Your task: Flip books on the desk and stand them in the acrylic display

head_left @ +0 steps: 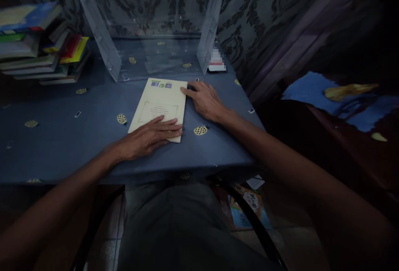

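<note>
A cream-coloured book (160, 96) lies closed on the blue tablecloth, a barcode and a QR code near its far edge and a framed block of small print lower down. Across its near end rests my left hand (152, 136), palm down with the fingers stretched out. My right hand (207, 101) lies on the cloth just right of the book, fingers extended, the thumb or a fingertip touching the book's right edge near the far corner. Neither hand grips anything that I can see.
A clear plastic open-fronted box (112, 61) stands behind the book. Stacked books (28, 50) pile up at the far left. Right of the box is a small blurred-out object (216, 61). The table (77, 138) ends at the right; a colourful booklet (249, 206) lies below.
</note>
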